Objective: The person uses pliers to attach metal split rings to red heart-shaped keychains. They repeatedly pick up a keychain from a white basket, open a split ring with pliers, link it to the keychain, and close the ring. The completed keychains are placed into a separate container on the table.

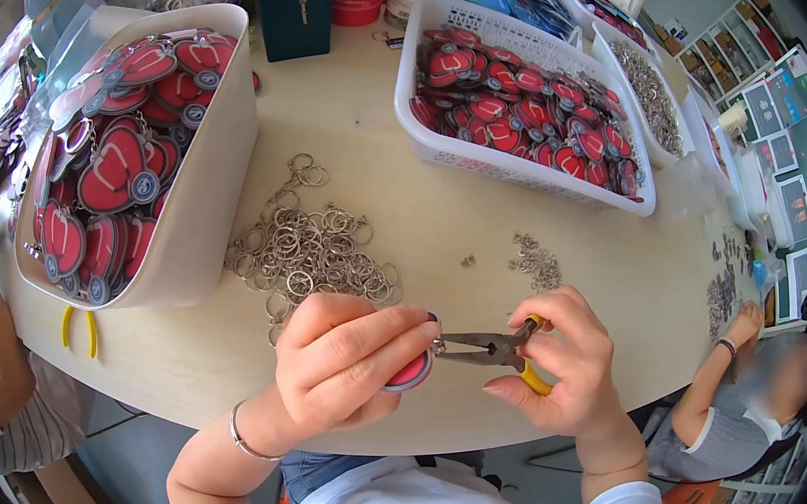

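A: State of each hand?
B: Left hand (341, 360) fingers gripped the red keychain tag (410, 370); right hand (558, 364) fingers gripped yellow-handled pliers (492, 348).
A: Tag location?
B: Just below the key-ring pile (312, 248), above the tabletop (440, 217) edge.

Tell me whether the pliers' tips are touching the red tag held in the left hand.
Touching. The head view shows the pliers in the right hand closing on the small ring at the edge of the red tag, held in the left hand.
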Demonstrator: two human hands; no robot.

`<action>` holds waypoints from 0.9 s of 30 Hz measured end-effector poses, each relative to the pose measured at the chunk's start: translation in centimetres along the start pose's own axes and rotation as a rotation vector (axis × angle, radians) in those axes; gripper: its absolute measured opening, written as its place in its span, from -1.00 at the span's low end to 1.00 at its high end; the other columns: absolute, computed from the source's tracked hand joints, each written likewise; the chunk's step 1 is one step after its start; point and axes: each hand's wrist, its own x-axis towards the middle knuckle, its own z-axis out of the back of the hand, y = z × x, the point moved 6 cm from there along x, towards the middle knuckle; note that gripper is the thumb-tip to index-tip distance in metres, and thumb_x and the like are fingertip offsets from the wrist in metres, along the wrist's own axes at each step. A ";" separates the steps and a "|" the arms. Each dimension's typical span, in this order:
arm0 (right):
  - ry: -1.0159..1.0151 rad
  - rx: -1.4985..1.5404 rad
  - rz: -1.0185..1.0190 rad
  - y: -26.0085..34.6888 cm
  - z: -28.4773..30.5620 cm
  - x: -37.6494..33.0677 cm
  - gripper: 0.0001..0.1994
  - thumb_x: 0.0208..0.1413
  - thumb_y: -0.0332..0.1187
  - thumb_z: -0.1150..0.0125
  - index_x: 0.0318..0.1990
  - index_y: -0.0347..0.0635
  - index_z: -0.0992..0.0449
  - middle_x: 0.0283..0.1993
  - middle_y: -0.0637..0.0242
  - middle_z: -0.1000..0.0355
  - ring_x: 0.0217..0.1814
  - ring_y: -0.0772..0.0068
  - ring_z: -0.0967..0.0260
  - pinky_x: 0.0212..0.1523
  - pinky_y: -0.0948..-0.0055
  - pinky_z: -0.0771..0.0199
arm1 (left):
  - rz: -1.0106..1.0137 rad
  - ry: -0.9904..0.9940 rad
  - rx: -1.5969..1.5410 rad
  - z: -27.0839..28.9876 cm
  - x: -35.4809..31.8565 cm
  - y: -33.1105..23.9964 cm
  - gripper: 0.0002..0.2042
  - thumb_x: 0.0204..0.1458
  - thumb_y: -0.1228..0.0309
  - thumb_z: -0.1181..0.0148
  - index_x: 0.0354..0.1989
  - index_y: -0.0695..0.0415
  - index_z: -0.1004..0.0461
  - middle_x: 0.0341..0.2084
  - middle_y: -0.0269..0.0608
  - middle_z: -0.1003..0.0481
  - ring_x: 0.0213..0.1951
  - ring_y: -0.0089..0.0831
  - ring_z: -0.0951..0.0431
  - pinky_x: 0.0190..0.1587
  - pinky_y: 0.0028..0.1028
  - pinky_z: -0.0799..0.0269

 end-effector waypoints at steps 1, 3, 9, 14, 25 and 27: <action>-0.002 0.000 0.011 0.0 0.0 0.0 -0.65 -0.22 -0.17 -0.46 -0.57 -0.25 -0.46 -0.31 0.24 -0.34 -0.40 0.23 -0.27 -0.40 0.35 -0.32 | 0.007 0.009 -0.005 0.0 0.0 0.0 -0.57 -0.50 0.55 -0.16 -0.27 0.25 -0.60 -0.29 -0.20 -0.56 -0.44 -0.39 -0.40 -0.42 -0.52 -0.37; -0.008 -0.001 0.033 0.2 0.0 0.1 -0.66 -0.24 -0.19 -0.47 -0.57 -0.24 -0.46 -0.31 0.24 -0.34 -0.41 0.23 -0.26 -0.41 0.35 -0.31 | -0.006 -0.003 -0.005 0.0 0.0 -0.1 -0.58 -0.50 0.54 -0.16 -0.28 0.25 -0.61 -0.29 -0.21 -0.56 -0.44 -0.39 -0.40 -0.43 -0.52 -0.37; -0.002 -0.027 0.052 0.4 -0.1 0.0 -0.69 -0.25 -0.23 -0.47 -0.59 -0.23 -0.45 -0.35 0.25 -0.32 -0.46 0.26 -0.22 -0.47 0.37 -0.28 | -0.002 -0.016 0.006 0.1 0.0 -0.2 -0.63 -0.47 0.54 -0.21 -0.32 0.21 -0.62 -0.29 -0.25 -0.57 -0.44 -0.42 -0.39 -0.46 -0.53 -0.35; -0.023 -0.067 0.060 0.8 -0.1 -0.3 -0.69 -0.25 -0.24 -0.47 -0.62 -0.22 -0.43 -0.38 0.25 -0.30 -0.48 0.28 -0.21 -0.52 0.39 -0.26 | -0.005 -0.013 -0.005 0.2 0.0 -0.1 -0.65 -0.45 0.55 -0.24 -0.32 0.19 -0.62 -0.29 -0.26 -0.57 -0.44 -0.43 -0.38 -0.47 -0.54 -0.34; -0.015 -0.171 0.114 1.7 0.3 -0.7 -0.64 -0.23 -0.21 -0.44 -0.67 -0.20 -0.35 -0.47 0.25 -0.27 -0.58 0.30 -0.19 -0.66 0.44 -0.18 | -0.058 -0.011 -0.098 0.4 0.2 -0.1 -0.66 -0.37 0.48 -0.25 -0.29 0.24 -0.60 -0.27 -0.23 -0.57 -0.41 -0.45 -0.34 -0.48 -0.56 -0.33; 0.009 -0.188 0.101 1.8 0.3 -0.6 -0.66 -0.23 -0.19 -0.44 -0.63 -0.21 -0.40 -0.46 0.26 -0.27 -0.57 0.31 -0.20 -0.64 0.43 -0.19 | -0.081 -0.019 -0.089 0.4 0.2 -0.1 -0.67 -0.36 0.48 -0.25 -0.30 0.24 -0.60 -0.27 -0.22 -0.57 -0.40 -0.45 -0.34 -0.49 -0.57 -0.33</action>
